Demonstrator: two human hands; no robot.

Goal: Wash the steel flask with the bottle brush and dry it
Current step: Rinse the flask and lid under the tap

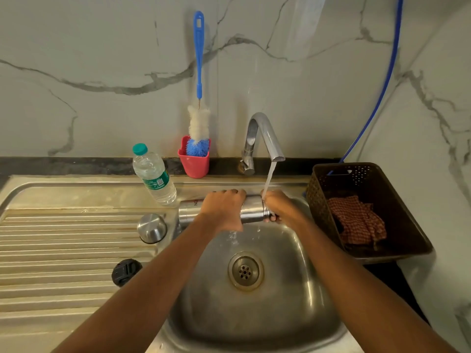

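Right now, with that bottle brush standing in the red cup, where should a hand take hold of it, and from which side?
I'd grip the bottle brush by its blue handle, about halfway up, coming from the front. It stands upright against the marble wall, bristle head down in the red cup, so only the slim handle is free; then lift straight up.

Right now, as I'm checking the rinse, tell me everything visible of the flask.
The flask is a shiny steel cylinder with dark lettering on its side, held roughly level over the sink, base to the left. The left hand grips its middle from above; the right hand curls round its neck end, hiding the mouth. Running water falls on that end.
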